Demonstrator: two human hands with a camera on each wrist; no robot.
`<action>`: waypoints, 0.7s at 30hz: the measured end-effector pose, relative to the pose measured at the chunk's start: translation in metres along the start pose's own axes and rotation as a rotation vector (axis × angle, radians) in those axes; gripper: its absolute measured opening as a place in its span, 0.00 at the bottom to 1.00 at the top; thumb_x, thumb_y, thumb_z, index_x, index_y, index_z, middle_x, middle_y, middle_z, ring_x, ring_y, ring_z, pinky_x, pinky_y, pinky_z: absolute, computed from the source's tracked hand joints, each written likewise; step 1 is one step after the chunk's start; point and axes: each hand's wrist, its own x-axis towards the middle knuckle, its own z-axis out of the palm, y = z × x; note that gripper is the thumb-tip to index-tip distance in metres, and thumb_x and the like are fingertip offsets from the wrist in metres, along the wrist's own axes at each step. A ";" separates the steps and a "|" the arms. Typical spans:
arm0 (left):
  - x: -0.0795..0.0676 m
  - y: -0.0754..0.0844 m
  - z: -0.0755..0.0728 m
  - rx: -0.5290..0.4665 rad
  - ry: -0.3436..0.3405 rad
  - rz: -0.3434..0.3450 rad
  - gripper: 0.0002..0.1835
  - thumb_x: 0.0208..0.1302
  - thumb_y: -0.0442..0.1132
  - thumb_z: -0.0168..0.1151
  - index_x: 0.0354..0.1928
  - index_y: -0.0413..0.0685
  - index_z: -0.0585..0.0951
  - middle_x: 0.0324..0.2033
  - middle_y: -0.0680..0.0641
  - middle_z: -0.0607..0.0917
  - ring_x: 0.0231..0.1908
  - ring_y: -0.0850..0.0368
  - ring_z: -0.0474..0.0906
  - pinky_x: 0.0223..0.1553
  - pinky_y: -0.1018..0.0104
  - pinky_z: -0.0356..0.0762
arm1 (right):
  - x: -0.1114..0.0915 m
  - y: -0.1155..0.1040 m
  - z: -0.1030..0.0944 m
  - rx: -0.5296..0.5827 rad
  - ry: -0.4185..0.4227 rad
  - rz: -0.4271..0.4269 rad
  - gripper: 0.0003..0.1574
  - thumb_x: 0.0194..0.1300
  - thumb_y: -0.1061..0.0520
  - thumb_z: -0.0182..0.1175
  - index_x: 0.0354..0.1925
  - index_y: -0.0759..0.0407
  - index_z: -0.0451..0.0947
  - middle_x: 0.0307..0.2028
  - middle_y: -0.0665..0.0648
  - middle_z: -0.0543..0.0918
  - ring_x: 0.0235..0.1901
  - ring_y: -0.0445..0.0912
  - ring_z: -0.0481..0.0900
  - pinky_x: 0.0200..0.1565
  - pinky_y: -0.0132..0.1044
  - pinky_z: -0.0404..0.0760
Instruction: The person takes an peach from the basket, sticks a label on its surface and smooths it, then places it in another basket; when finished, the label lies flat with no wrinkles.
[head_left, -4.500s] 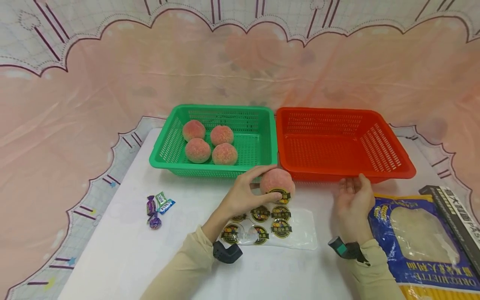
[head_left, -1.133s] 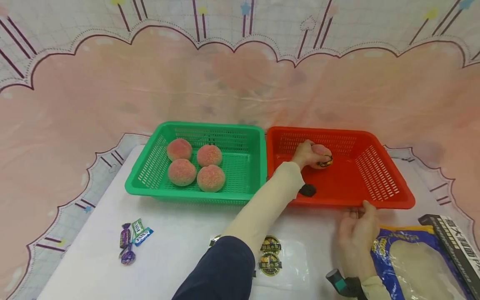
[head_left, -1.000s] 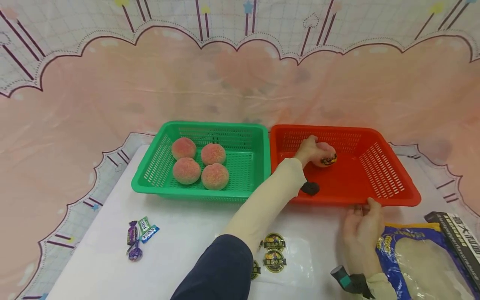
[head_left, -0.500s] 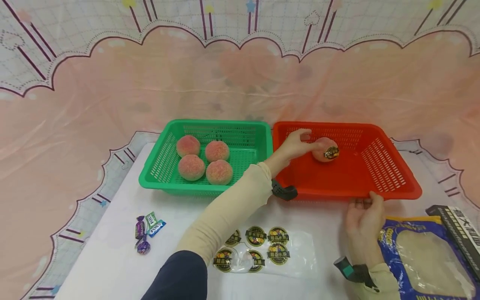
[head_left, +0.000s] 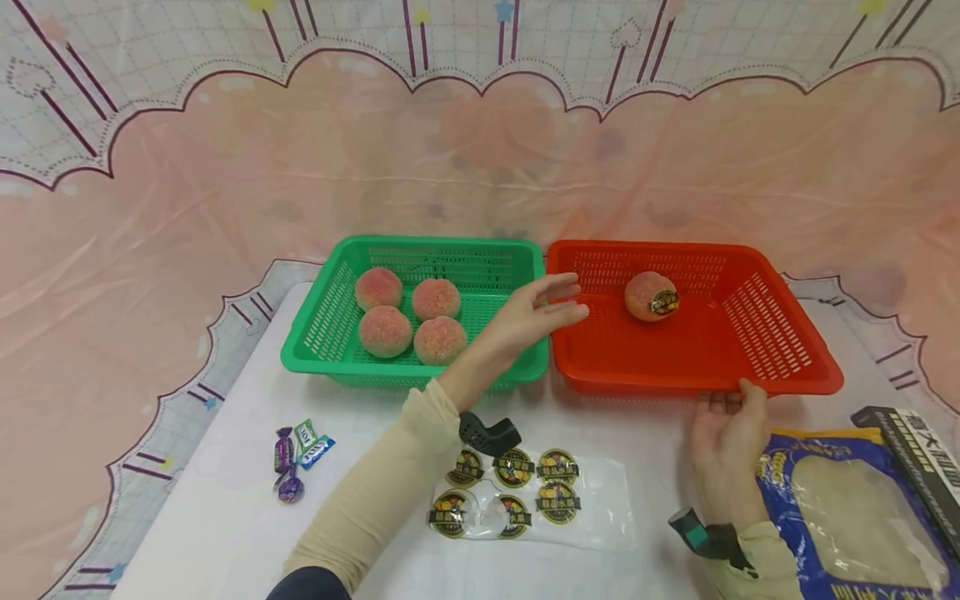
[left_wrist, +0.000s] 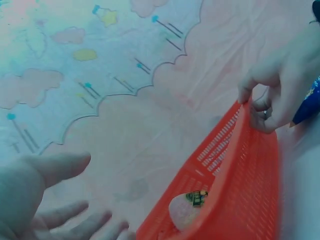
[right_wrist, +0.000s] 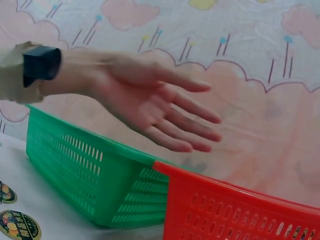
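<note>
My left hand [head_left: 528,317] hovers with fingers extended over the place where the two baskets meet; the right wrist view shows its palm holding nothing. A pink peach [head_left: 643,292] with a round black-and-gold sticker [head_left: 663,302] lies in the red basket [head_left: 697,358]. At that basket's front rim is my right hand [head_left: 727,446], and in the left wrist view its thumb and curled fingers pinch the rim [left_wrist: 243,107]. Several peaches without visible stickers, one of them a near peach [head_left: 440,342], sit at the left of the green basket [head_left: 360,367].
A clear sheet [head_left: 603,504] with several round stickers lies in front of the baskets. Wrapped candies [head_left: 289,487] are grouped on the left of the white table [head_left: 225,525]. At right are a blue pasta bag [head_left: 862,517] and a dark box [head_left: 918,467].
My left hand carried the stickered peach from above the sticker sheet into the red basket, let go of it, and drew back left. My right hand stayed at the red basket's rim.
</note>
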 end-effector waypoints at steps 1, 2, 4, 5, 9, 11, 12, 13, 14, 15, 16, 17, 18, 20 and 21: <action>-0.008 0.000 -0.003 -0.008 -0.010 0.019 0.26 0.59 0.44 0.57 0.60 0.59 0.64 0.59 0.53 0.69 0.57 0.59 0.68 0.57 0.60 0.66 | 0.000 0.000 0.000 -0.001 0.002 0.002 0.21 0.58 0.68 0.52 0.50 0.55 0.65 0.47 0.52 0.72 0.48 0.44 0.67 0.56 0.31 0.62; -0.016 -0.002 -0.006 -0.016 -0.021 0.037 0.25 0.59 0.43 0.57 0.59 0.58 0.65 0.58 0.52 0.69 0.57 0.59 0.69 0.57 0.60 0.67 | 0.000 0.000 0.000 -0.004 0.004 0.002 0.21 0.58 0.68 0.52 0.50 0.55 0.65 0.47 0.52 0.72 0.47 0.44 0.67 0.55 0.31 0.63; -0.030 -0.008 -0.011 -0.035 -0.049 0.072 0.22 0.61 0.43 0.55 0.58 0.54 0.67 0.57 0.50 0.71 0.56 0.57 0.70 0.56 0.60 0.68 | 0.000 0.000 0.000 -0.007 0.008 0.004 0.20 0.58 0.68 0.52 0.49 0.56 0.65 0.45 0.53 0.72 0.45 0.44 0.67 0.52 0.32 0.64; -0.036 -0.012 -0.013 -0.051 -0.063 0.088 0.22 0.61 0.42 0.54 0.58 0.51 0.67 0.57 0.48 0.71 0.56 0.56 0.70 0.55 0.59 0.69 | -0.001 0.000 0.000 -0.012 0.012 0.004 0.20 0.58 0.68 0.52 0.49 0.56 0.65 0.44 0.53 0.72 0.44 0.44 0.67 0.51 0.32 0.64; -0.058 -0.035 -0.024 -0.131 -0.094 0.133 0.20 0.62 0.39 0.53 0.56 0.43 0.69 0.54 0.44 0.73 0.55 0.50 0.71 0.53 0.58 0.70 | -0.005 0.000 -0.002 -0.041 0.029 0.036 0.15 0.59 0.67 0.52 0.45 0.57 0.66 0.36 0.54 0.71 0.38 0.46 0.66 0.42 0.35 0.65; -0.067 -0.048 -0.031 -0.169 -0.077 0.148 0.19 0.63 0.39 0.52 0.55 0.42 0.69 0.54 0.42 0.74 0.54 0.48 0.72 0.53 0.58 0.71 | -0.010 0.002 -0.003 -0.081 0.038 0.057 0.13 0.60 0.67 0.52 0.43 0.57 0.66 0.34 0.54 0.69 0.36 0.47 0.65 0.40 0.35 0.66; -0.072 -0.054 -0.035 -0.178 -0.062 0.153 0.18 0.63 0.39 0.52 0.54 0.42 0.70 0.53 0.41 0.74 0.53 0.48 0.72 0.52 0.58 0.71 | -0.013 0.003 -0.004 -0.100 0.040 0.060 0.11 0.60 0.66 0.51 0.41 0.58 0.66 0.34 0.55 0.69 0.35 0.47 0.64 0.39 0.36 0.67; -0.077 -0.060 -0.038 -0.187 -0.046 0.156 0.18 0.63 0.40 0.52 0.54 0.42 0.70 0.52 0.40 0.74 0.52 0.48 0.73 0.52 0.58 0.71 | -0.017 0.004 -0.004 -0.123 0.038 0.058 0.09 0.60 0.66 0.51 0.40 0.58 0.66 0.33 0.55 0.68 0.34 0.47 0.64 0.38 0.36 0.68; -0.082 -0.065 -0.042 -0.195 -0.030 0.154 0.18 0.63 0.40 0.52 0.54 0.43 0.70 0.52 0.39 0.74 0.51 0.48 0.74 0.52 0.57 0.71 | -0.020 0.006 -0.005 -0.142 0.036 0.050 0.08 0.60 0.66 0.51 0.39 0.58 0.66 0.33 0.55 0.68 0.34 0.47 0.64 0.38 0.36 0.68; -0.088 -0.070 -0.044 -0.211 -0.016 0.151 0.19 0.63 0.41 0.52 0.54 0.42 0.70 0.52 0.38 0.74 0.51 0.47 0.74 0.52 0.55 0.71 | -0.024 0.007 -0.006 -0.155 0.028 0.035 0.05 0.60 0.66 0.51 0.36 0.60 0.66 0.32 0.55 0.68 0.33 0.48 0.64 0.37 0.37 0.68; -0.093 -0.075 -0.046 -0.225 -0.001 0.142 0.18 0.63 0.41 0.52 0.54 0.42 0.70 0.51 0.37 0.74 0.50 0.47 0.74 0.52 0.54 0.70 | -0.028 0.009 -0.006 -0.165 0.010 0.016 0.04 0.60 0.66 0.50 0.35 0.60 0.66 0.31 0.55 0.68 0.32 0.48 0.63 0.37 0.37 0.67; -0.098 -0.079 -0.048 -0.232 0.010 0.131 0.18 0.63 0.42 0.52 0.53 0.42 0.70 0.50 0.37 0.75 0.49 0.47 0.75 0.52 0.54 0.70 | -0.032 0.010 -0.007 -0.178 -0.017 -0.006 0.02 0.61 0.65 0.50 0.34 0.61 0.66 0.31 0.56 0.68 0.32 0.48 0.63 0.36 0.37 0.67; -0.104 -0.083 -0.050 -0.240 0.022 0.119 0.19 0.63 0.42 0.52 0.53 0.41 0.70 0.49 0.38 0.75 0.49 0.48 0.76 0.52 0.53 0.70 | -0.036 0.012 -0.007 -0.180 -0.052 -0.031 0.01 0.61 0.65 0.49 0.32 0.62 0.66 0.30 0.57 0.68 0.30 0.49 0.64 0.35 0.38 0.66; -0.113 -0.091 -0.052 -0.268 0.047 0.083 0.19 0.64 0.43 0.51 0.52 0.40 0.70 0.47 0.41 0.77 0.47 0.50 0.76 0.52 0.53 0.70 | -0.042 0.015 -0.007 -0.184 -0.160 -0.061 0.04 0.63 0.64 0.45 0.32 0.63 0.67 0.28 0.58 0.70 0.28 0.50 0.65 0.33 0.38 0.67; -0.118 -0.095 -0.054 -0.289 0.062 0.060 0.18 0.64 0.44 0.50 0.51 0.40 0.70 0.45 0.42 0.77 0.46 0.52 0.77 0.52 0.53 0.70 | -0.044 0.017 -0.006 -0.189 -0.228 -0.067 0.07 0.64 0.64 0.43 0.32 0.64 0.67 0.28 0.60 0.70 0.28 0.51 0.66 0.33 0.39 0.67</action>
